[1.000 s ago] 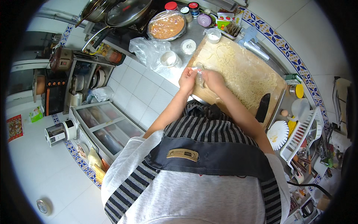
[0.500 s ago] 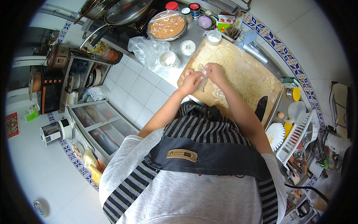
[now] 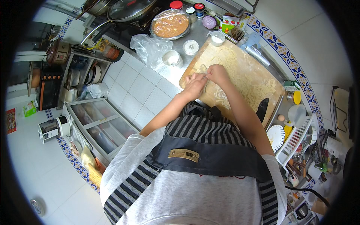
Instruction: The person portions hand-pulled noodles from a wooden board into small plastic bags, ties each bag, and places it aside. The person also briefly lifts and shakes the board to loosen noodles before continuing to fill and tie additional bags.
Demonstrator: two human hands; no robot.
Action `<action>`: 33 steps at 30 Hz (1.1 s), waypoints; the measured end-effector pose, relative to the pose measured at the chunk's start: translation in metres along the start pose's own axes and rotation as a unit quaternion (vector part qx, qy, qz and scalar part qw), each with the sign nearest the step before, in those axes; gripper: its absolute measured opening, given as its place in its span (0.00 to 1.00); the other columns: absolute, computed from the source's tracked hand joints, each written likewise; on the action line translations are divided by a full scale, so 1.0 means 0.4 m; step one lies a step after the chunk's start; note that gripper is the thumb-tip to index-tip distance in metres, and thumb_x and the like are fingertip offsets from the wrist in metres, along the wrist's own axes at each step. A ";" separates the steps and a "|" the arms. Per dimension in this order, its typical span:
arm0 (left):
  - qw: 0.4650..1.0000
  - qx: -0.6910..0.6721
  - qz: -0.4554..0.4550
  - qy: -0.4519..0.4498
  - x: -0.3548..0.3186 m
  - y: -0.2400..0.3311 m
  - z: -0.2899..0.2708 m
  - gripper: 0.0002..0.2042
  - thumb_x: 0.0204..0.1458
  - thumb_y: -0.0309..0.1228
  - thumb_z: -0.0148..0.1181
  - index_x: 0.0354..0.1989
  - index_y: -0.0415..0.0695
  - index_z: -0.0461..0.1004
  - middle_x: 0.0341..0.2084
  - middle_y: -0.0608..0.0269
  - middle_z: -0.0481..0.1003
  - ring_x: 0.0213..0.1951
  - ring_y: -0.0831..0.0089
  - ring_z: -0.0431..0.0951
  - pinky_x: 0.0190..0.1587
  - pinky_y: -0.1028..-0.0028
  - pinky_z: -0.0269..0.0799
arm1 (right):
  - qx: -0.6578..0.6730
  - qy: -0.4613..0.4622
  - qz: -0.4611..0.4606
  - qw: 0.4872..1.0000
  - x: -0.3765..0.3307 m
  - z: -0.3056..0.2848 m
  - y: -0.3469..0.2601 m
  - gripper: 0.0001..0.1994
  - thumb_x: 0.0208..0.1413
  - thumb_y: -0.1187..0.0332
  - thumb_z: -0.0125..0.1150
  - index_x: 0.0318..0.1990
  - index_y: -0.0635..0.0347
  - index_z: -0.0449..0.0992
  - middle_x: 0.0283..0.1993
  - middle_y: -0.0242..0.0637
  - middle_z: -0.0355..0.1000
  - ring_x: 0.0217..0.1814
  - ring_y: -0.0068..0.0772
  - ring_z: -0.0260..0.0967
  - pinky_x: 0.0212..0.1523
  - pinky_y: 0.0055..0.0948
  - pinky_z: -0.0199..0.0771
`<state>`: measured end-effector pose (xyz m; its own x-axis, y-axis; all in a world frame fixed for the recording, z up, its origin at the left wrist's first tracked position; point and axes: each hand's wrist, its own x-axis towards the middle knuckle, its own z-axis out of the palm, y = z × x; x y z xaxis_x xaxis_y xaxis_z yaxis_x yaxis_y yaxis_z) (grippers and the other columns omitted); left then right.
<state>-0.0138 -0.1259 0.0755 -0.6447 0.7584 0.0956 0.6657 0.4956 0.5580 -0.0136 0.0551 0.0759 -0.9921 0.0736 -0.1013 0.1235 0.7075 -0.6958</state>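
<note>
My left hand (image 3: 195, 85) and my right hand (image 3: 218, 74) meet over the near left part of a floured wooden board (image 3: 214, 98). Between their fingertips is a small bit of clear, thin plastic, mostly hidden by the fingers. My right hand pinches it from above; the fingers of my left hand are bent toward it and partly covered. Cut noodles (image 3: 258, 93) lie loose across the right side of the board, with more strands toward its far end. A dark, blade-shaped thing (image 3: 263, 107) rests at the board's right edge.
Left of the board are a white tub (image 3: 171, 58), a round white lid (image 3: 191, 47) and a crumpled clear bag (image 3: 150, 48). Behind stand a film-covered bowl (image 3: 170, 24), a lidded pan (image 3: 129, 9) and half a purple onion (image 3: 209, 22). A dish rack (image 3: 296, 137) stands at right.
The clear plastic stretched between my hands has mostly gone out of sight among the fingers. My left hand has turned and shifted slightly, while my right hand stays close by.
</note>
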 end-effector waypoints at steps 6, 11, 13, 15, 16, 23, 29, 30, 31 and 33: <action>0.870 -0.437 -0.216 0.070 0.040 -0.037 0.047 0.10 0.52 0.22 0.58 0.43 0.38 0.71 0.27 0.69 0.76 0.27 0.85 0.72 0.29 0.85 0.66 | 0.278 -0.004 0.079 0.957 -0.010 0.059 0.039 0.05 0.43 0.76 0.60 0.30 0.63 0.75 0.23 0.38 0.74 0.25 0.26 0.73 0.27 0.25 0.72; 0.721 -0.614 -0.312 0.074 0.065 -0.062 0.038 0.10 0.49 0.17 0.58 0.39 0.40 0.69 0.28 0.67 0.76 0.29 0.83 0.73 0.34 0.83 0.69 | 0.350 0.003 0.075 0.934 -0.022 0.064 0.027 0.07 0.48 0.80 0.56 0.37 0.66 0.71 0.27 0.39 0.74 0.26 0.25 0.73 0.26 0.22 0.72; 0.706 -0.638 -0.298 0.077 0.061 -0.056 0.031 0.10 0.48 0.16 0.58 0.38 0.41 0.69 0.28 0.67 0.76 0.30 0.83 0.73 0.35 0.84 0.69 | 0.343 -0.013 0.065 0.937 -0.028 0.051 0.017 0.08 0.49 0.81 0.55 0.38 0.66 0.71 0.27 0.38 0.73 0.26 0.25 0.73 0.26 0.22 0.72; 0.724 -0.629 -0.267 0.093 0.052 -0.039 0.028 0.11 0.48 0.15 0.58 0.38 0.41 0.68 0.28 0.68 0.76 0.31 0.83 0.73 0.35 0.84 0.68 | 0.344 -0.025 0.067 0.936 -0.039 0.038 0.003 0.08 0.49 0.81 0.55 0.38 0.66 0.71 0.27 0.37 0.73 0.26 0.24 0.72 0.26 0.21 0.72; 0.748 -0.611 -0.235 0.112 0.051 -0.031 0.023 0.11 0.48 0.15 0.58 0.38 0.42 0.68 0.28 0.69 0.75 0.31 0.83 0.72 0.35 0.84 0.67 | 0.350 -0.029 0.065 0.934 -0.046 0.033 -0.005 0.08 0.49 0.80 0.56 0.38 0.66 0.71 0.26 0.37 0.73 0.27 0.24 0.72 0.27 0.21 0.72; 0.900 -0.409 -0.042 0.147 0.079 0.019 -0.075 0.10 0.47 0.16 0.60 0.35 0.41 0.68 0.29 0.72 0.72 0.33 0.84 0.67 0.38 0.83 0.62 | 0.246 0.064 -0.065 0.965 -0.062 -0.001 -0.073 0.08 0.42 0.75 0.61 0.33 0.63 0.73 0.22 0.40 0.69 0.25 0.34 0.69 0.27 0.29 0.68; 0.910 -0.369 -0.012 0.188 0.090 0.050 -0.184 0.09 0.46 0.18 0.60 0.36 0.40 0.70 0.31 0.69 0.72 0.34 0.81 0.68 0.39 0.80 0.64 | 0.045 0.064 -0.125 0.989 0.031 -0.059 -0.108 0.04 0.38 0.74 0.63 0.25 0.61 0.76 0.25 0.46 0.70 0.28 0.49 0.69 0.29 0.39 0.68; 0.912 -0.356 -0.011 0.201 0.089 0.042 -0.201 0.10 0.46 0.19 0.61 0.38 0.40 0.70 0.32 0.68 0.73 0.34 0.81 0.68 0.40 0.79 0.65 | 0.026 0.085 -0.125 0.988 0.058 -0.062 -0.114 0.04 0.38 0.75 0.62 0.25 0.60 0.76 0.25 0.46 0.70 0.29 0.49 0.69 0.30 0.40 0.68; 0.914 -0.343 -0.013 0.215 0.089 0.028 -0.217 0.11 0.46 0.19 0.61 0.39 0.40 0.71 0.32 0.68 0.73 0.34 0.80 0.69 0.40 0.79 0.65 | 0.014 0.105 -0.135 0.985 0.091 -0.063 -0.118 0.04 0.38 0.75 0.61 0.25 0.59 0.77 0.25 0.47 0.70 0.29 0.50 0.70 0.30 0.41 0.68; 0.929 -0.240 -0.045 0.279 0.080 -0.032 -0.256 0.16 0.45 0.21 0.62 0.45 0.42 0.72 0.33 0.67 0.74 0.35 0.77 0.72 0.40 0.77 0.67 | -0.019 0.146 -0.145 0.978 0.167 -0.065 -0.122 0.04 0.39 0.76 0.60 0.26 0.59 0.77 0.27 0.48 0.70 0.31 0.51 0.70 0.32 0.43 0.69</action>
<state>-0.0815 -0.1515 0.1557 -0.8732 0.3200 0.3676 0.4413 0.1987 0.8751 -0.0866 0.0438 0.1216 -0.9496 0.0594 0.3078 -0.1595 0.7537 -0.6376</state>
